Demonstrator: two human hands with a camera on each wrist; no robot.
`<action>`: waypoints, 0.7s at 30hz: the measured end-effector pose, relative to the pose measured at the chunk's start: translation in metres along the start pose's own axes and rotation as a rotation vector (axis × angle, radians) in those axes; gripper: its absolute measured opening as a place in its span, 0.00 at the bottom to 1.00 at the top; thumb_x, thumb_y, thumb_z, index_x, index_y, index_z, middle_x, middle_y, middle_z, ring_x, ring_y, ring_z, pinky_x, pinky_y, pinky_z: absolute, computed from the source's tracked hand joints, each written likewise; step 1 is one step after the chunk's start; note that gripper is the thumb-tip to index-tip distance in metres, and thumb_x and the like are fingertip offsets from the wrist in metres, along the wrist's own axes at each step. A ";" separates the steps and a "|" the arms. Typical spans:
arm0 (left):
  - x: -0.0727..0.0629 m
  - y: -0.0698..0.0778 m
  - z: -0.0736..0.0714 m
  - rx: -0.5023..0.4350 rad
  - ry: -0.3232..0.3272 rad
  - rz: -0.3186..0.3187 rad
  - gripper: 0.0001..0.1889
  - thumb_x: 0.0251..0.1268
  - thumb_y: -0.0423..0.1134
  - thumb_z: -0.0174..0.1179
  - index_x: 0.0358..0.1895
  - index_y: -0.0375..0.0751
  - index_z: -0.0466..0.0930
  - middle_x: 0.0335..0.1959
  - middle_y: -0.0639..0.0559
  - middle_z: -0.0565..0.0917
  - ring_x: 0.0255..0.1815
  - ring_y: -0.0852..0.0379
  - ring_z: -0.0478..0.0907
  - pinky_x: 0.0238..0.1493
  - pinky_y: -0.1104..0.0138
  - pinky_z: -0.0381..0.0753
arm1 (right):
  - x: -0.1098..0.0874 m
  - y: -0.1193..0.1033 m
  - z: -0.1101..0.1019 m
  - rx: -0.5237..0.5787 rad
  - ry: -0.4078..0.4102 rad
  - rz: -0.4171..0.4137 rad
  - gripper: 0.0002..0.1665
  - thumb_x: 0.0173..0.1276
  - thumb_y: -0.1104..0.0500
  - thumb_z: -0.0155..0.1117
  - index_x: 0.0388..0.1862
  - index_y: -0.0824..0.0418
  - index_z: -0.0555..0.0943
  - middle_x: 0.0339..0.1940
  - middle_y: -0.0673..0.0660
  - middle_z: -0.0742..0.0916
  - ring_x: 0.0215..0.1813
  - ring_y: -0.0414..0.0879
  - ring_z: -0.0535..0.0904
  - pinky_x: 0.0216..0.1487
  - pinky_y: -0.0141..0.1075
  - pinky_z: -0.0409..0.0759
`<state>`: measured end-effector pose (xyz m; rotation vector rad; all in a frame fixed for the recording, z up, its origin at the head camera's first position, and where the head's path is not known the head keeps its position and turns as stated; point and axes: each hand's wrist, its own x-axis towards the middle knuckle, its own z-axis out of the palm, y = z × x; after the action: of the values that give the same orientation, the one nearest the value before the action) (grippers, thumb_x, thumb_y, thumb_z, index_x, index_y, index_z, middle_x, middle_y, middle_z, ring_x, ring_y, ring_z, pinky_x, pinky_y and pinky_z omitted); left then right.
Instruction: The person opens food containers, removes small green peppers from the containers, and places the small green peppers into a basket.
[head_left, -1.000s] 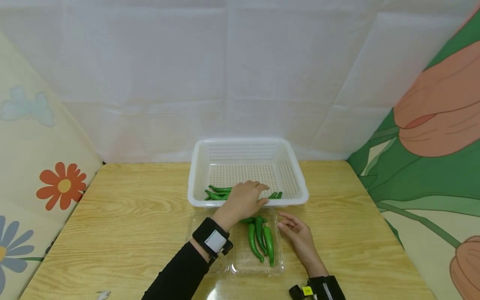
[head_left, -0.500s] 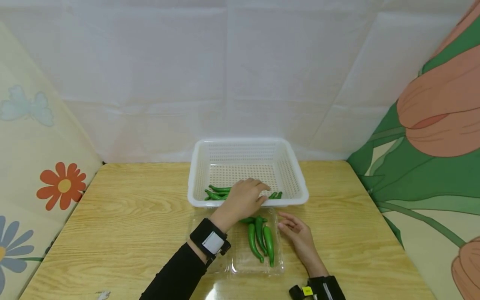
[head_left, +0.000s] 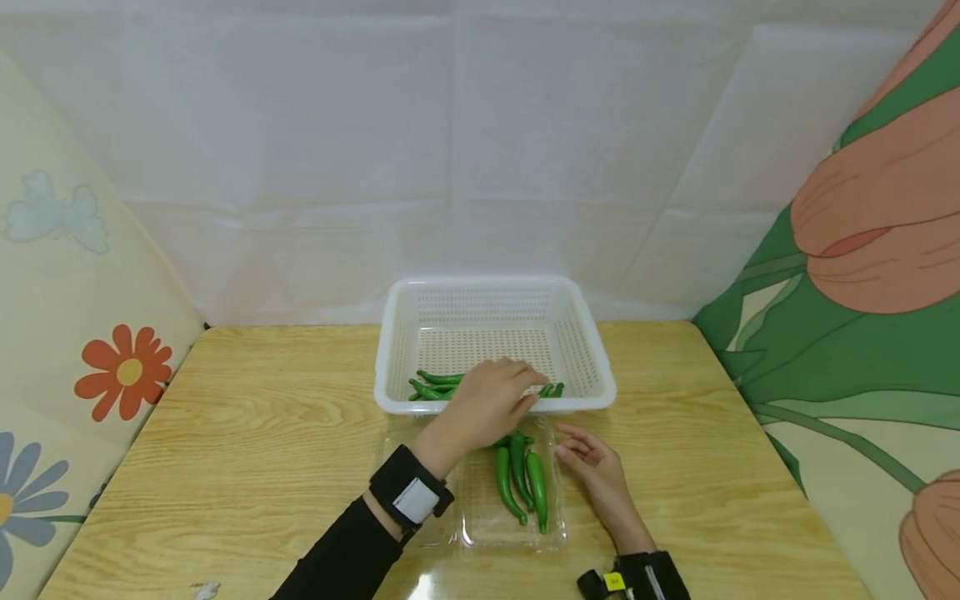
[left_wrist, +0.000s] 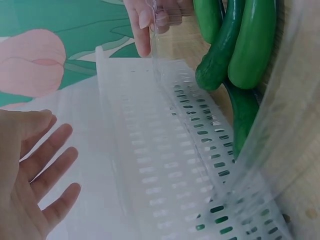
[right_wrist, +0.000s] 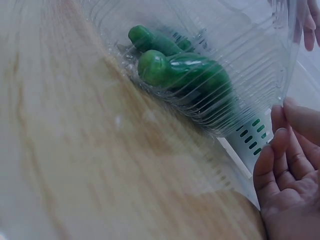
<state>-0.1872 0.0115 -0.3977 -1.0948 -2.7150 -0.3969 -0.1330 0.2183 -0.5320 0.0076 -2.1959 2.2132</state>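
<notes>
My left hand (head_left: 487, 404) hovers over the front rim of the white perforated basket (head_left: 384, 350). In the left wrist view, the fingers of that hand (left_wrist: 42, 175) are spread and hold nothing. Several green chili peppers (head_left: 435, 390) lie along the basket's front side, partly hidden by the hand. In front of the basket stands an open clear plastic clamshell container (head_left: 510, 537). Several green chili peppers (head_left: 537, 492) lie in its right half. My right hand (head_left: 600, 479) pinches the container's right edge between thumb and fingers, as the right wrist view shows.
The wooden table (head_left: 262, 417) extends to both sides of the basket and container. A white sheet (head_left: 300, 167) hangs behind it. Patterned panels (head_left: 885, 375) flank the table. A small whitish scrap (head_left: 207, 590) lies near the front left.
My left wrist and forearm have shifted slightly left and down, while the left fingertips have moved a little right. My right hand, the basket and the peppers stay in place.
</notes>
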 end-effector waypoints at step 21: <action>-0.029 0.009 0.008 0.148 -0.153 0.188 0.12 0.67 0.48 0.65 0.50 0.52 0.84 0.49 0.59 0.83 0.52 0.60 0.79 0.56 0.65 0.76 | -0.001 -0.003 -0.001 0.006 0.001 0.031 0.24 0.70 0.67 0.64 0.62 0.75 0.74 0.35 0.51 0.85 0.38 0.38 0.82 0.42 0.27 0.79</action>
<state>-0.1608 0.0013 -0.4112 -1.3724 -2.6843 -0.0848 -0.1314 0.2189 -0.5291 -0.0281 -2.2043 2.2348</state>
